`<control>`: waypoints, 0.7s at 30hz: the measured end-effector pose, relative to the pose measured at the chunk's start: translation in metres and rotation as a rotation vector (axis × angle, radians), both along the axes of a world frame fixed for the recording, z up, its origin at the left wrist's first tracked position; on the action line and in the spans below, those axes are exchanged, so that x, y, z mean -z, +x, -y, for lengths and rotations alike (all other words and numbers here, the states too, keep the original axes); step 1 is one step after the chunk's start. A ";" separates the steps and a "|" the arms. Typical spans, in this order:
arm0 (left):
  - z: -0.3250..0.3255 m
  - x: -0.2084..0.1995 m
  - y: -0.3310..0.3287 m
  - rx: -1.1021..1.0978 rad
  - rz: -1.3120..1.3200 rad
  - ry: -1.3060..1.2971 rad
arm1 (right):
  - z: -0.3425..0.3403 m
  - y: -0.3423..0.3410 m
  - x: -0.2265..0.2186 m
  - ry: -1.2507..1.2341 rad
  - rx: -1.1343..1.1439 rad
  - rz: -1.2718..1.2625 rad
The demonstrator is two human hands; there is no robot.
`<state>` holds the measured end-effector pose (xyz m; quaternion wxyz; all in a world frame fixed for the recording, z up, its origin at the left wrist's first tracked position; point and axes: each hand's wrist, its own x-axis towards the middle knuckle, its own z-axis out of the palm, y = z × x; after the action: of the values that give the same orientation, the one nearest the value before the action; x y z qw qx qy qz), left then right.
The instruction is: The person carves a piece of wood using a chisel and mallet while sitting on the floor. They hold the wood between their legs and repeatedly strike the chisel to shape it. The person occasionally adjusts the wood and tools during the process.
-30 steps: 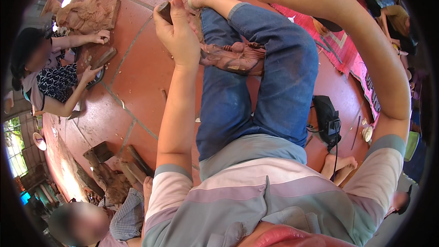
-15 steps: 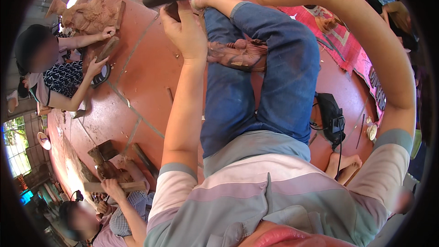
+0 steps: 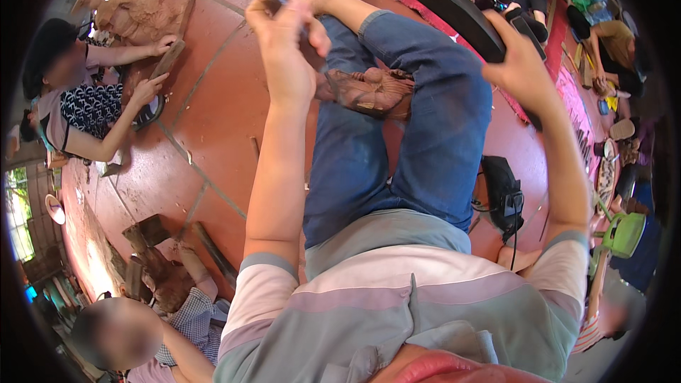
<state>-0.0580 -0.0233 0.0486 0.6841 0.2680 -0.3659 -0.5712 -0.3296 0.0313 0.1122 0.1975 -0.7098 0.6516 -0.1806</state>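
My left hand (image 3: 287,50) is closed around a dark chisel (image 3: 275,2), whose top end sticks up past my thumb. The chisel's lower part is mostly hidden and blurred near the carving. A reddish-brown wood carving (image 3: 376,92) with rounded, grooved relief lies across my thighs, just right of my left wrist. To the far right, my right hand (image 3: 521,67) grips a long dark mallet (image 3: 450,10). The mallet is raised over my knee, apart from the chisel, its thick end toward the upper left.
At left a person holds a wooden piece (image 3: 168,60) beside a large carving (image 3: 145,18). Another person sits lower left by a carved block (image 3: 167,280). A black bag (image 3: 502,195) with a cable lies right of my leg. Farther right are a red mat (image 3: 560,92) and a green stool (image 3: 624,235).
The mallet has swung from above my left hand out to the right, with my right arm drawing in. My left hand and the chisel have shifted slightly, the hand turning.
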 end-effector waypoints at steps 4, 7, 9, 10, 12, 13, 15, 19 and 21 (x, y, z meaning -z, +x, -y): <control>-0.037 0.010 -0.025 0.186 0.300 0.040 | -0.046 -0.038 0.072 -0.257 0.192 0.246; -0.060 0.022 -0.055 0.229 0.526 -0.370 | -0.076 -0.063 0.116 -0.303 0.120 0.354; -0.076 0.023 -0.070 0.200 0.669 -0.571 | -0.092 -0.059 0.119 -0.326 0.018 0.232; -0.078 0.025 -0.072 0.158 0.774 -0.716 | -0.095 -0.060 0.122 -0.346 -0.032 0.211; -0.088 0.026 -0.073 0.140 0.923 -0.761 | -0.103 -0.060 0.124 -0.315 0.023 0.199; -0.090 0.026 -0.073 0.138 0.996 -0.785 | -0.105 -0.062 0.125 -0.300 0.057 0.193; -0.090 0.036 -0.069 0.110 1.057 -0.782 | -0.105 -0.065 0.129 -0.309 0.063 0.172; -0.085 0.058 -0.067 0.002 1.132 -0.761 | -0.104 -0.061 0.131 -0.319 0.045 0.202; -0.081 0.062 -0.067 0.008 1.157 -0.755 | -0.103 -0.059 0.133 -0.329 0.022 0.209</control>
<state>-0.1246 0.0577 -0.0132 0.4234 0.2717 -0.8469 -0.1724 -0.3889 0.1341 -0.0204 0.1434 -0.7028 0.5967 -0.3597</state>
